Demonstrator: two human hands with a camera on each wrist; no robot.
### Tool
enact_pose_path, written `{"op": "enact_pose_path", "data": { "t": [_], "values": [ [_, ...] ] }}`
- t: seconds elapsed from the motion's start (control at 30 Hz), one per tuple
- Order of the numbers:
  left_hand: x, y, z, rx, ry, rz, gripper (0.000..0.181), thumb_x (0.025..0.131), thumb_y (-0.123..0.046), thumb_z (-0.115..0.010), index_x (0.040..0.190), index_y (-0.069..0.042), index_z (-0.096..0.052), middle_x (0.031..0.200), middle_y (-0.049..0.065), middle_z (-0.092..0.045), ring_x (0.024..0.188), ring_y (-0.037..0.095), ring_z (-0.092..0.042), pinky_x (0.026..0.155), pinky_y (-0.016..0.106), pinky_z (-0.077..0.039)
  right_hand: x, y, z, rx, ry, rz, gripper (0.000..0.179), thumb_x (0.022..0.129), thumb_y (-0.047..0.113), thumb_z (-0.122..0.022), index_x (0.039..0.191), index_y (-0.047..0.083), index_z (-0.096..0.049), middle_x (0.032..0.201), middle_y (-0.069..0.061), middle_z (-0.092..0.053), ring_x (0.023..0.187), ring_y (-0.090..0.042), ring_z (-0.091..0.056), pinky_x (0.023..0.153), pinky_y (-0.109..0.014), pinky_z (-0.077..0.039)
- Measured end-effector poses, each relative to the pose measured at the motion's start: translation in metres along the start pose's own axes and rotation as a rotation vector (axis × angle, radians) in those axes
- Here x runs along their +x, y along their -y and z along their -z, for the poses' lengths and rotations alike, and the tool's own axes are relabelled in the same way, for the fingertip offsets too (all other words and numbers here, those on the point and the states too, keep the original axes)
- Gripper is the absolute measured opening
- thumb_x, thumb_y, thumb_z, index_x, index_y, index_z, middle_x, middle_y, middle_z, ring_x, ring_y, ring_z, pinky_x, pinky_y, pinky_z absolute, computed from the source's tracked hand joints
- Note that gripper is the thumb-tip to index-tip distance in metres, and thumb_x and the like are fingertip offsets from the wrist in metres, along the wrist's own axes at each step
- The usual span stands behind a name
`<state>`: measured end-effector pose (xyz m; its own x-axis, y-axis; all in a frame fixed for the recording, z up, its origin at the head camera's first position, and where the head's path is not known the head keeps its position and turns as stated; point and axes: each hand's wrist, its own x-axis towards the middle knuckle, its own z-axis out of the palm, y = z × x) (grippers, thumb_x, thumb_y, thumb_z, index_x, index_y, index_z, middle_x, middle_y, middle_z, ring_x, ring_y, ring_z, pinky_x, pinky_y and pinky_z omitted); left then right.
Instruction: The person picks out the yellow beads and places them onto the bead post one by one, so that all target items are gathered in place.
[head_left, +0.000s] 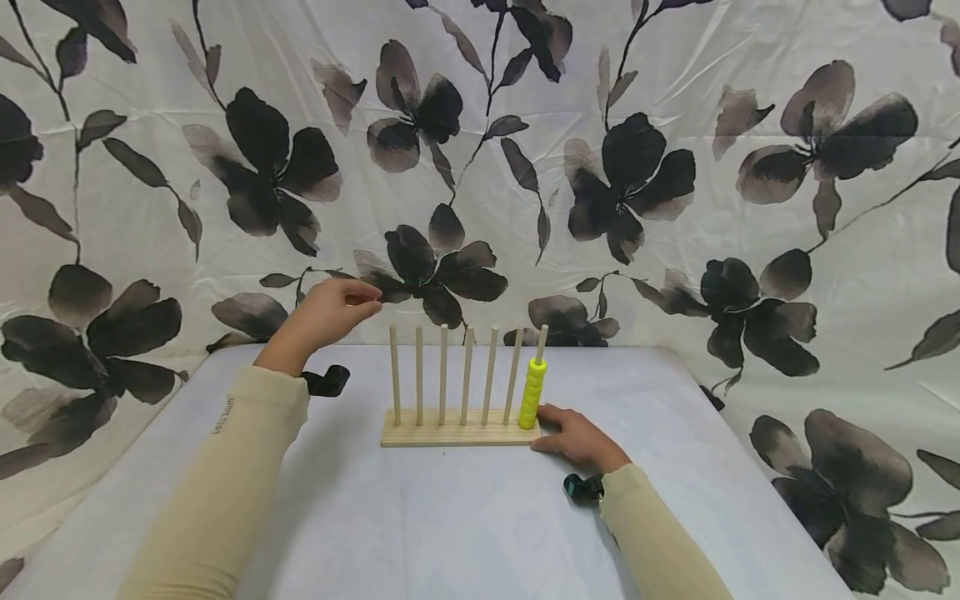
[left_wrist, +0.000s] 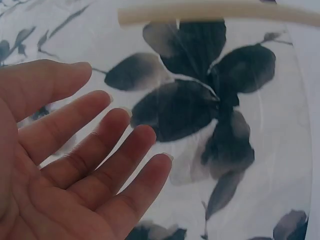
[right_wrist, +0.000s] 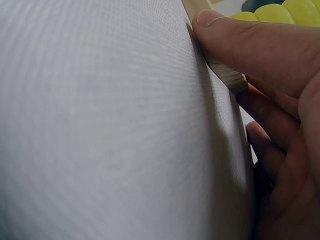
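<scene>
A wooden peg stand [head_left: 459, 437] with several upright pegs sits on the table. Yellow beads [head_left: 532, 395] are stacked on its rightmost peg, whose bare top sticks out above them. My right hand [head_left: 576, 439] grips the right end of the stand's base, the thumb along the front edge and fingers round the end; the right wrist view shows the base end [right_wrist: 231, 80] between them. Raised to the left of the pegs, at about their top height, is my left hand [head_left: 327, 313]. Its fingers [left_wrist: 85, 160] are loosely bent and hold nothing. One peg [left_wrist: 210, 14] crosses the top of the left wrist view.
The table [head_left: 450, 525] has a white cover. Behind it hangs a pale cloth [head_left: 525, 283] printed with dark flowers, close to the table's back edge. Dark wrist cameras [head_left: 327, 382] are worn on both wrists.
</scene>
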<state>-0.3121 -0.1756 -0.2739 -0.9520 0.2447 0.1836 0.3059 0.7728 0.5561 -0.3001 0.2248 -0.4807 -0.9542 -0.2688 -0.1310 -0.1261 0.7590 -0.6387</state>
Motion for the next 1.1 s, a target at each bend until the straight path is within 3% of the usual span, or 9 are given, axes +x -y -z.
{"op": "enact_pose_path", "data": {
  "t": [0.37, 0.7, 1.1],
  "values": [
    [-0.018, 0.033, 0.017, 0.026, 0.009, 0.104, 0.048, 0.099, -0.039, -0.050, 0.135, -0.008, -0.054, 0.133, 0.018, -0.056, 0.119, 0.035, -0.055, 0.095, 0.054, -0.049, -0.001, 0.002, 0.001, 0.014, -0.006, 0.027, 0.071, 0.081, 0.040, -0.075, 0.144, 0.025, -0.047, 0.155, -0.007, -0.038, 0.146, -0.032, -0.028, 0.117, -0.056, -0.024],
    [-0.029, 0.071, 0.033, 0.049, 0.062, 0.161, 0.060, 0.099, -0.046, -0.048, 0.140, -0.002, -0.046, 0.140, 0.026, -0.048, 0.127, 0.045, -0.046, 0.101, 0.062, -0.042, 0.000, 0.001, 0.000, 0.036, 0.001, -0.002, 0.074, 0.080, 0.042, -0.076, 0.145, 0.024, -0.046, 0.155, -0.006, -0.037, 0.146, -0.033, -0.028, 0.117, -0.056, -0.023],
    [-0.040, 0.108, 0.036, 0.076, 0.046, 0.175, 0.058, 0.100, -0.044, -0.047, 0.136, 0.003, -0.049, 0.133, 0.030, -0.051, 0.120, 0.048, -0.050, 0.097, 0.062, -0.045, -0.001, 0.000, 0.000, 0.032, -0.004, 0.008, 0.074, 0.080, 0.043, -0.075, 0.146, 0.024, -0.045, 0.155, -0.006, -0.038, 0.146, -0.032, -0.028, 0.117, -0.056, -0.024]
  ]
}}
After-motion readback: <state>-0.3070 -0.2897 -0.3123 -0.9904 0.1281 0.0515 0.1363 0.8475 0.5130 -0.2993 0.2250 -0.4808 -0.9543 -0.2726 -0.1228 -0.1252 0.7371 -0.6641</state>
